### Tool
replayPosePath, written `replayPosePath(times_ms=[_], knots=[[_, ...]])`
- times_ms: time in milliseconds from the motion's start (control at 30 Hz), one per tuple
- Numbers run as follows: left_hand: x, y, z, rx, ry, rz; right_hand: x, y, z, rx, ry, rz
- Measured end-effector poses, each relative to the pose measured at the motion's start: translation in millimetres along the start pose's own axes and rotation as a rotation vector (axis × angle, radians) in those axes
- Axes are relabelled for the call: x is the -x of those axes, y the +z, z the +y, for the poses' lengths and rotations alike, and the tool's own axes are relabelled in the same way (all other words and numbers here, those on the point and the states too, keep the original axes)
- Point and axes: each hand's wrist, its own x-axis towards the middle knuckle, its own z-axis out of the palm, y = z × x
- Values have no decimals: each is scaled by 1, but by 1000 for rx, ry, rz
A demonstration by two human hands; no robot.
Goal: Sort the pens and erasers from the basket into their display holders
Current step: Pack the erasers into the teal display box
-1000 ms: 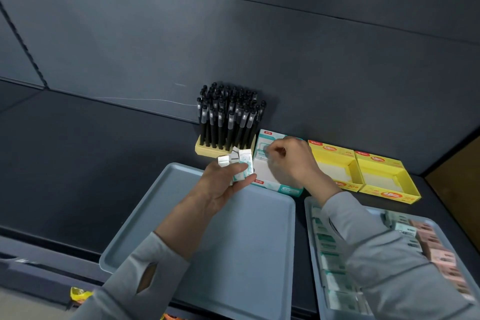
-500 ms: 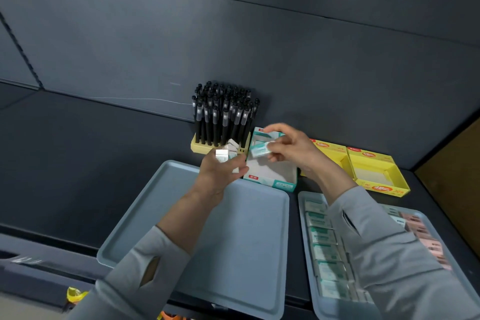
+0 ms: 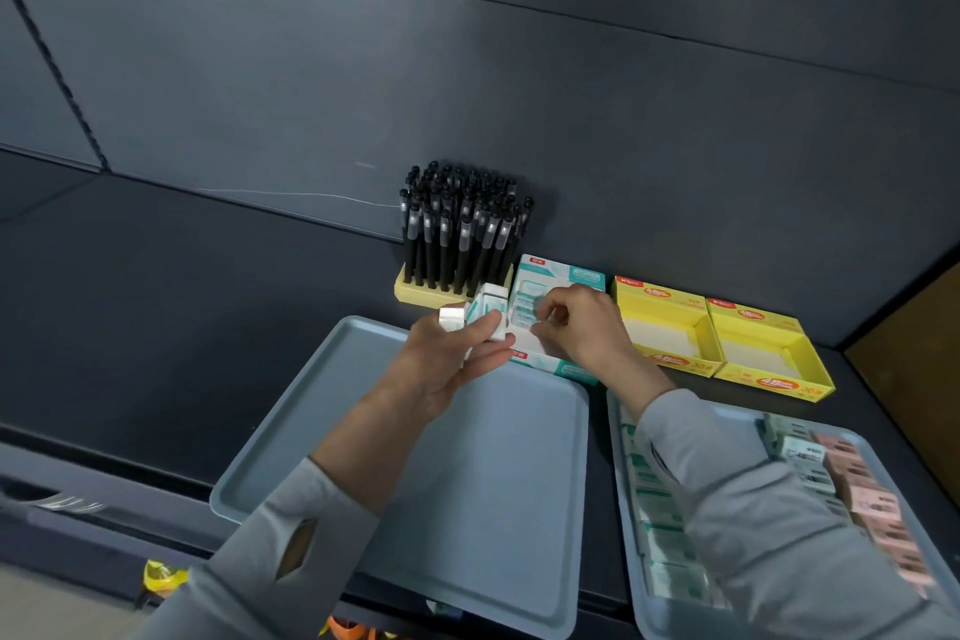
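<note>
Now the right hand has been lowered into the teal display box, where half a second ago it was held above the box with one eraser pinched. Its fingers are curled down onto the row of erasers already laid inside, so an eraser appears to be in the act of being seated; whether it has been let go cannot be told, since the fingertips are blurred and cover the spot. A small stack of wrapped erasers is gripped in the left hand, just beside the box, so more placements are judged to remain. The pens are seen standing upright in their yellow holder against the wall. Two yellow boxes lie bare. The left tray holds nothing, while the right tray is loaded with green and pink erasers, much of it masked by the right sleeve and cut by the frame edge.
</note>
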Motion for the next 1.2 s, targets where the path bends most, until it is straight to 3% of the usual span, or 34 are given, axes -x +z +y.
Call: replayPosePath(times_ms=[133,200,267,333,467,567,633,733,933,1200], knots=[[-1,1,-1,-45,-1,17,-3,-3,-3,-71,41,9],[-2,2,-2,-61,13,29,0,-14,-14,-393,90,-5],[-3,4,-3,-80,17,41,6,-24,-26,-759,93,-189],[-4,7,-4,-105,28,56,9,-30,-29,-846,-7,-272],[-7,5,2,-73,65,120,2,-35,-8,-904,142,-87],[-9,0,7,-31,23,153,9,-32,9,-757,248,-220],[-9,0,7,-33,-4,151,14,-27,12,-483,166,-304],[-7,2,2,-41,-30,132,14,-24,2,-184,-7,-241],[-7,4,0,-40,-31,145,12,-14,-1,-35,-38,-160],[-8,6,-1,-142,-56,168,11,-12,-5,-25,25,-112]])
